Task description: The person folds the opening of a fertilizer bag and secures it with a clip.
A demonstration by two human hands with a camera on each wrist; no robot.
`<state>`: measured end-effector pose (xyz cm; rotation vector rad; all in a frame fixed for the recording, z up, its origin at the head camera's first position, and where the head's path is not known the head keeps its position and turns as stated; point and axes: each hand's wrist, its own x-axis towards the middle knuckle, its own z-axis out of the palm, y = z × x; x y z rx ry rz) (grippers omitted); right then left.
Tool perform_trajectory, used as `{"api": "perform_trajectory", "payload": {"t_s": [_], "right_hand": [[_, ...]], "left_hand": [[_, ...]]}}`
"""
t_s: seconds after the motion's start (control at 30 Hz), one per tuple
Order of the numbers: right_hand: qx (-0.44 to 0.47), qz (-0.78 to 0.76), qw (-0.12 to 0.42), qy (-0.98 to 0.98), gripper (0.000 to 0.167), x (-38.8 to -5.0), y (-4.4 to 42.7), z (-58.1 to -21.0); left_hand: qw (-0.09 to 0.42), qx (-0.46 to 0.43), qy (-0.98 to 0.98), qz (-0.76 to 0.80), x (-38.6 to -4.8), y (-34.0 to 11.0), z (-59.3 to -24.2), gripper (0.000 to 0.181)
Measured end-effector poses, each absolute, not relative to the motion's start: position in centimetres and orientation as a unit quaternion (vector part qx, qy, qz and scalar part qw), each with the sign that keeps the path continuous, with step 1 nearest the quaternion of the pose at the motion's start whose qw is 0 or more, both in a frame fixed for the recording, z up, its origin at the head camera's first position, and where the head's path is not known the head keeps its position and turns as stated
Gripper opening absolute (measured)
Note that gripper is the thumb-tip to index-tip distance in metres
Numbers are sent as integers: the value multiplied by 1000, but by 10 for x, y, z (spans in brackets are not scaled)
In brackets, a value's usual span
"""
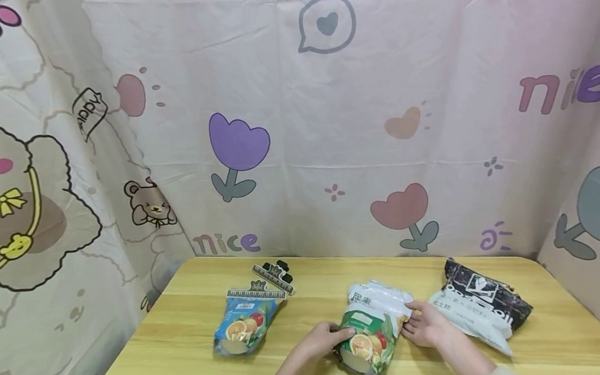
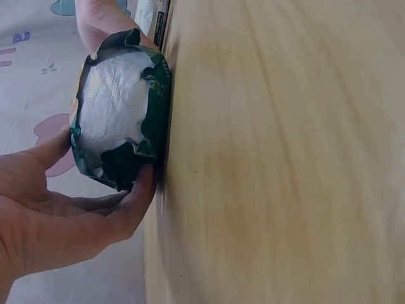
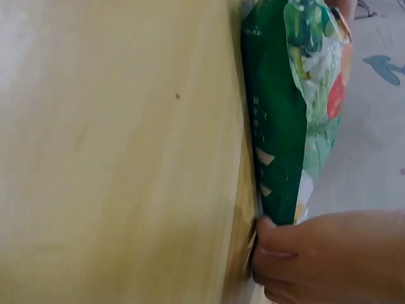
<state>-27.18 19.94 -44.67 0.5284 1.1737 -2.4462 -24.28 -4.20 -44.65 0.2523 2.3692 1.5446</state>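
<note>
A green and white bag [image 1: 366, 330] with fruit pictures lies on the table between both hands. My left hand [image 1: 321, 339] grips its lower left side, the thumb on top; in the left wrist view this hand [image 2: 76, 215] spans the crumpled end of the bag [image 2: 117, 101], thumb on one face and fingers on the other. My right hand [image 1: 427, 325] holds the bag's upper right edge, palm partly turned up. In the right wrist view, the curled fingers of the right hand [image 3: 323, 253] are at the edge of the green bag [image 3: 275, 114], close to the tabletop.
To the left lies a blue bag [image 1: 245, 326] with a piano-patterned clip [image 1: 255, 292] across its top; a second clip [image 1: 276, 278] lies behind it. A black and white bag [image 1: 481, 302] lies right of my right hand. Printed cloth [image 1: 302, 211] hangs behind the wooden table [image 1: 164, 354].
</note>
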Motion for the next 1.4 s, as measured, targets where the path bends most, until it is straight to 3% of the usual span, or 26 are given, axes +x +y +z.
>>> {"api": "perform_trajectory", "payload": {"t_s": [0.3, 0.53, 0.9, 1.07, 1.13, 1.27, 1.4], "right_hand": [[217, -873, 198, 390, 55, -275, 201, -445], [218, -885, 204, 358, 21, -277, 198, -442], [173, -887, 188, 385, 21, -284, 188, -427], [137, -888, 179, 400, 37, -285, 184, -416], [122, -890, 174, 404, 35, -284, 184, -412], [94, -890, 171, 411, 13, -278, 185, -403], [60, -887, 170, 426, 12, -273, 184, -391]], "left_hand": [[178, 52, 806, 562, -243, -42, -445, 45], [182, 47, 798, 573, -243, -44, -445, 42], [179, 62, 775, 603, -237, -46, -443, 22], [177, 55, 756, 628, -234, -44, -443, 27], [178, 51, 749, 636, -233, -43, -444, 31], [180, 51, 742, 644, -233, -43, -445, 38], [179, 58, 741, 644, -234, -43, -445, 41]]}}
